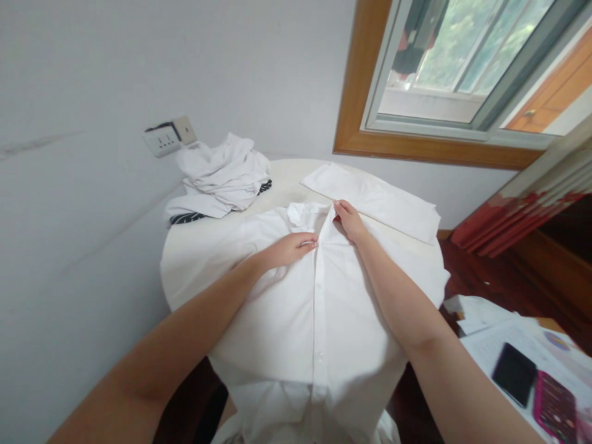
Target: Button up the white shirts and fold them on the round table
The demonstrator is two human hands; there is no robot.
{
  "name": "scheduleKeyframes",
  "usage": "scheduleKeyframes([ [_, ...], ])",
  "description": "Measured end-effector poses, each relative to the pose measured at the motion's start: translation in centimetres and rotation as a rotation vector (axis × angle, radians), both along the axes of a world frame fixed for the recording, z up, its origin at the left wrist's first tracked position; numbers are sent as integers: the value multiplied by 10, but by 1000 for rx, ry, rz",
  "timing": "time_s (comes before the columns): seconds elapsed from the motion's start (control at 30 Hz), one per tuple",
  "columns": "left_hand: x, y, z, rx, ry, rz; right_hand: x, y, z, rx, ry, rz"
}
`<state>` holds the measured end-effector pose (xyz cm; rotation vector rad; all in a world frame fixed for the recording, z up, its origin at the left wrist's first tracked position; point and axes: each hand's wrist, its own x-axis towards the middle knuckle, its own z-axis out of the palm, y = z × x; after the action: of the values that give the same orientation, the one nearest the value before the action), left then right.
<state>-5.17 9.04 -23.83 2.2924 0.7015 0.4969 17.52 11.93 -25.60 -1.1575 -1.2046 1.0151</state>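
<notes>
A white button-up shirt (296,308) lies spread front-up over a small round white table (194,253), its hem hanging off the near edge. My left hand (289,248) rests on the left chest panel, fingers together and pressed at the button placket. My right hand (349,221) pinches the placket edge just below the collar (303,216). Both hands are close together near the top of the shirt.
A heap of crumpled white clothes (222,176) with a dark striped piece sits at the table's back left. A folded white garment (374,200) lies at the back right. A wall socket (169,137), a window (462,61), and a phone (513,373) on papers are nearby.
</notes>
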Motion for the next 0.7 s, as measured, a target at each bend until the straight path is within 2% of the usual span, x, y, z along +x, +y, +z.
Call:
scheduleKeyframes([
  [0.1,1,-6,2,74,31,58,-1,1,-3,117,31,-43],
  [0.3,4,-17,8,208,148,173,-3,-1,-2,137,-8,-46],
  [0.53,6,-19,1,269,78,238,-5,-3,1,114,28,-43],
  [0.6,3,-17,3,246,63,206,-4,-2,1,109,89,-54],
  [0.7,-6,-13,13,150,100,56,-3,2,1,84,220,-96],
])
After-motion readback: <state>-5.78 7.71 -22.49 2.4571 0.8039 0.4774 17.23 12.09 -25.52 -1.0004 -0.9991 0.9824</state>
